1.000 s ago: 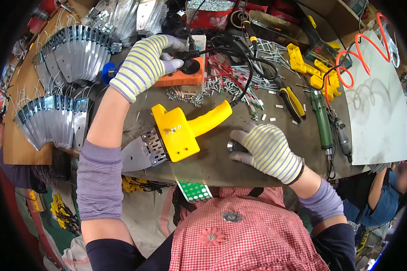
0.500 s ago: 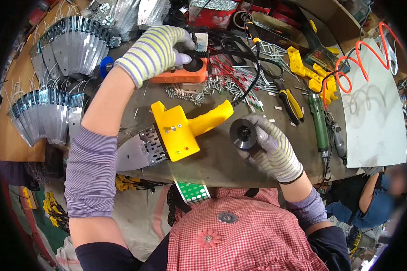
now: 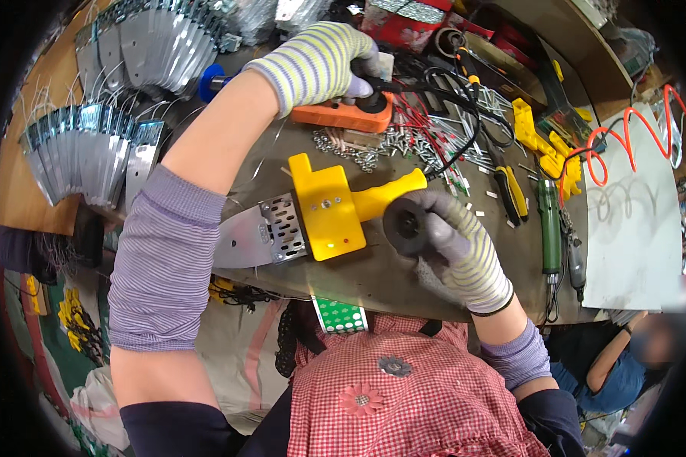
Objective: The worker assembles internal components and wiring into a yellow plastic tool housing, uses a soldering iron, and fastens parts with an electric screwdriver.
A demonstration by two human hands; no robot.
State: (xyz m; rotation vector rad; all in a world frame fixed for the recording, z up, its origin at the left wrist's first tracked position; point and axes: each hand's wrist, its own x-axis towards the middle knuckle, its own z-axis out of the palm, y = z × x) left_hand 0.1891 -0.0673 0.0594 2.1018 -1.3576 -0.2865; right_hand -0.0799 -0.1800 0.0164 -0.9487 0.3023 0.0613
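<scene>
Dark round part point(image 3: 405, 225) sits gripped in the gloved right hand point(image 3: 457, 247), just off the yellow tool point(image 3: 335, 209) handle near the bench's front edge. Left hand point(image 3: 320, 65) clasps the orange box point(image 3: 347, 114) beside crowded screws point(image 3: 373, 145).

Right hand point(image 3: 457, 244) was flat on the bench a second ago, near right of the yellow tool point(image 3: 335, 209). It has since picked up a dark round part point(image 3: 405, 225) and raised it, now just beside the tool's handle end. Left hand point(image 3: 320, 65) crept slightly right on the orange unit point(image 3: 343, 114), fingers on its black knob.
</scene>
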